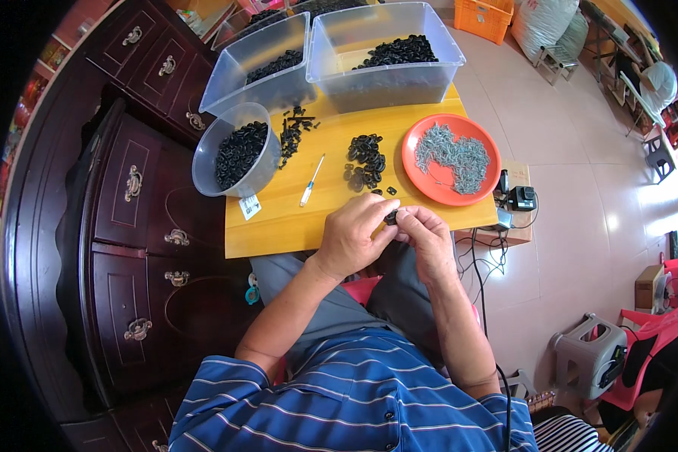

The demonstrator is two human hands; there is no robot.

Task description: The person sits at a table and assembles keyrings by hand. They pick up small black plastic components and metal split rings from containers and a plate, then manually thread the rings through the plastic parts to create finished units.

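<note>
Just over the table's near edge, my left hand [354, 235] and my right hand [428, 239] meet fingertip to fingertip. Both are closed in a pinch on a small black part [391, 217], mostly covered by the fingers. Beyond them on the yellow table [271, 230] lies a loose pile of similar black oval parts [367, 154], with one stray piece [392, 190] closest to my fingers. To the right, a round red plate [416, 177] holds a heap of thin silvery metal pieces [467, 160]. A small screwdriver [312, 181] with a pale handle rests left of the pile.
A clear round tub [203, 167] of black parts stands at the table's left, beside short black pieces [294, 135]. Two clear bins [388, 89] [230, 94] with more black parts line the back. A dark cabinet [128, 218] flanks the left; a cable [484, 301] hangs at right.
</note>
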